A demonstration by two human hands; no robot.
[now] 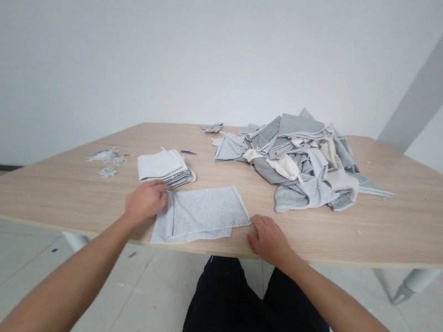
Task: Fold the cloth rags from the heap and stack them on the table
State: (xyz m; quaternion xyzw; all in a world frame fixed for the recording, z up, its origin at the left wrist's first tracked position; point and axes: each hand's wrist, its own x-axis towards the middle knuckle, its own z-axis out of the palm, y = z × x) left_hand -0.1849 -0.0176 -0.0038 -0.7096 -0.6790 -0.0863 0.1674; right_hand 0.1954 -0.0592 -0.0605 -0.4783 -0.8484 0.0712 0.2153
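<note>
A light grey cloth (pixel 202 213), folded over once, lies flat at the near edge of the wooden table (pixel 406 218). My left hand (pixel 145 200) rests on its left end with the fingers curled round the cloth's edge. My right hand (pixel 268 236) lies beside the cloth's right end, fingers bent, touching the table by the cloth's corner; whether it pinches the cloth is hidden. Just behind my left hand sits a small stack of folded cloths (pixel 166 167).
A big loose heap of grey and cream cloths (pixel 302 159) covers the middle-right of the table. A single grey scrap (pixel 212 127) lies behind it, lint scraps (pixel 108 159) at the left, and a small purple pen (pixel 188 152) near the stack.
</note>
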